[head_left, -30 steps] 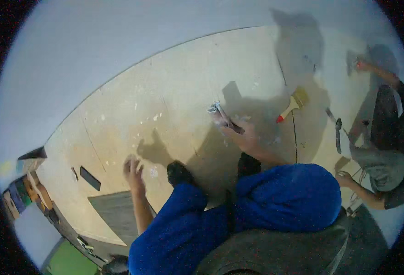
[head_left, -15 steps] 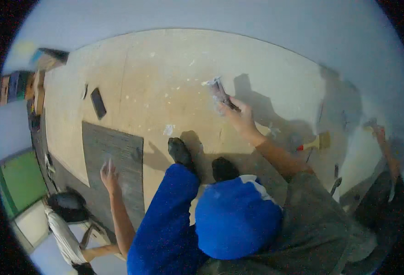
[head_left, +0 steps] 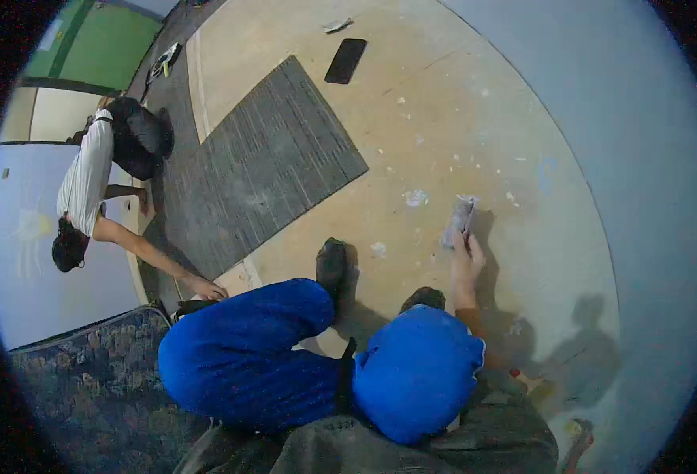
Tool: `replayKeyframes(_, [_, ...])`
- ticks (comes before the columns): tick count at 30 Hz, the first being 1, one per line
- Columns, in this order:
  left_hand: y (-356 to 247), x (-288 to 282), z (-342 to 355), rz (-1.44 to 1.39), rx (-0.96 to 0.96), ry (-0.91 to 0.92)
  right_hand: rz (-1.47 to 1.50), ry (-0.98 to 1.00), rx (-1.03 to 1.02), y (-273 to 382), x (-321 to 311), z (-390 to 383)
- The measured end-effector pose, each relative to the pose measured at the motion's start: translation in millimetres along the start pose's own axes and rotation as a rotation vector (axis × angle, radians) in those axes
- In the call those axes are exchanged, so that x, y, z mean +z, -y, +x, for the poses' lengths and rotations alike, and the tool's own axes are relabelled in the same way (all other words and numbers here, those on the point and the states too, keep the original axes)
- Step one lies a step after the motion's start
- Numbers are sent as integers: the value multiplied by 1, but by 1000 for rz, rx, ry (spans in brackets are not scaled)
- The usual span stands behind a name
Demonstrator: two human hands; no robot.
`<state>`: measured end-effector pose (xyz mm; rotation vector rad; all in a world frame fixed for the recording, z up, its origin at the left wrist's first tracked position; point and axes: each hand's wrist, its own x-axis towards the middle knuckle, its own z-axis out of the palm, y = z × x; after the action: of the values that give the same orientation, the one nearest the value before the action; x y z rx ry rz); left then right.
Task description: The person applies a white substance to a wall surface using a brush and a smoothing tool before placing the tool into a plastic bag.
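Observation:
My right hand [head_left: 465, 262] is closed around a flat, greyish thing [head_left: 460, 219] smeared with white, like a scraper. It points away from me, low over the pale board [head_left: 412, 118], which bears white spots. A white patch [head_left: 416, 197] lies on the board to the left of my right hand. My left hand is out of sight; only my blue-clad knees [head_left: 420, 371] and dark socks [head_left: 331, 265] show near the lower middle.
A grey carpet tile [head_left: 277, 158] lies left of the board; a dark phone [head_left: 346, 61] lies at the far side. A crouching person in white [head_left: 88, 178] reaches in from the left. A patterned cushioned panel [head_left: 88, 387] stands lower left; a pale wall [head_left: 664, 158] borders the right.
The view has swung to the left, bringing the crouching person and patterned panel in more fully. My left hand has gone out of view. My right hand still grips the greyish thing.

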<state>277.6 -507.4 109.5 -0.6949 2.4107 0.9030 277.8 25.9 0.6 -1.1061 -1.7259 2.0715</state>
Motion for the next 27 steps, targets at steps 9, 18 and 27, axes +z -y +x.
replayKeyframes(9, [-14, 84, -45, -149, -207, 66, -13, 6, 55, 4, -12, -8])
replayKeyframes(18, [-67, 172, 4, 9, -57, 403, 365, -171, -30, 1, -27, 2])
replayKeyframes(27, [-98, 171, 33, 77, 65, 502, 330, -301, -170, -3, -23, -19])
